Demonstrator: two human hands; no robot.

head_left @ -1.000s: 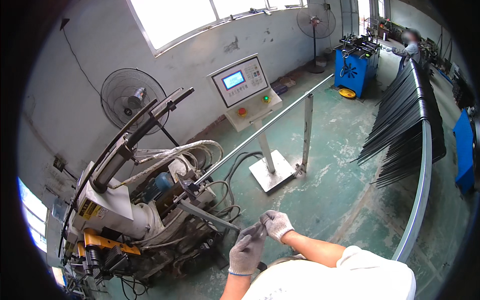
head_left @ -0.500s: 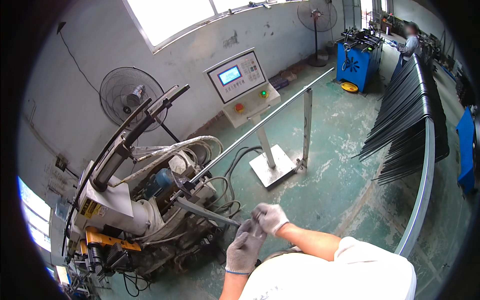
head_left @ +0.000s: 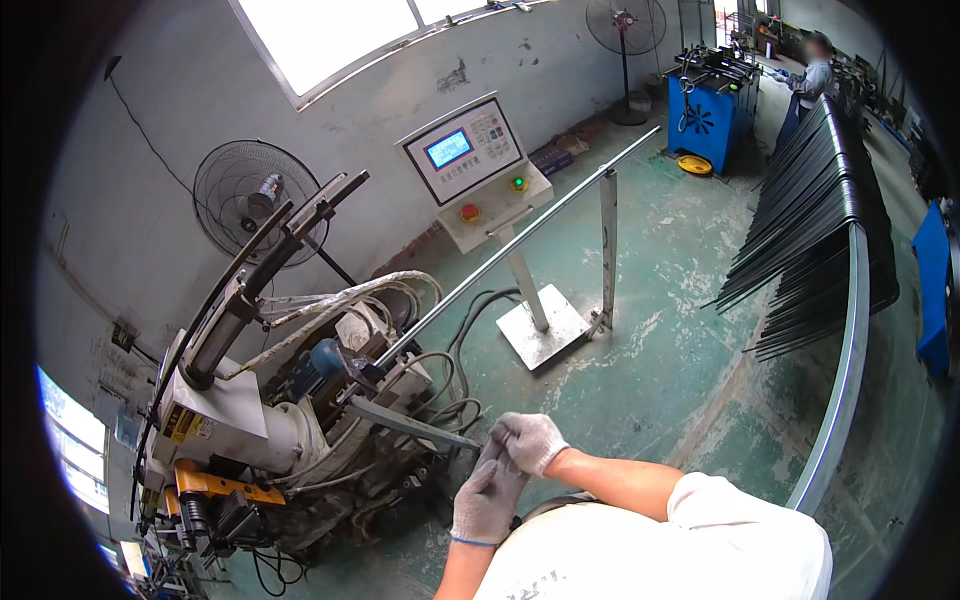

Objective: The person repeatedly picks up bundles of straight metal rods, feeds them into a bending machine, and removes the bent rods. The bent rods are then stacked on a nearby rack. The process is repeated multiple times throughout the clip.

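Observation:
My two hands meet low in the middle, in front of my white shirt, both in grey-white knit gloves. The fingers of my left hand [head_left: 488,503] point up toward the right one, stretched out, with the thumb apart. Over their tips my right hand [head_left: 532,443] is closed, seeming to pinch the left glove's fingers. Anything small between the hands is hidden. Just beyond them ends a grey metal bar [head_left: 415,424] that sticks out of the bending machine [head_left: 240,425] on the left. A long, thin metal tube [head_left: 500,252] slants from the machine to an upright post [head_left: 609,245].
A control panel [head_left: 468,160] on a stand with a white base plate [head_left: 543,328] stands ahead, cables [head_left: 462,350] on the floor beside it. Black rods [head_left: 800,220] hang on a curved rail [head_left: 845,380] at right. Behind are a fan [head_left: 255,205], a blue machine [head_left: 705,125] and a person [head_left: 810,80].
The view has shifted slightly, so the surroundings sit a little higher and further left. My hands stay together, the right one still closed over the left fingertips.

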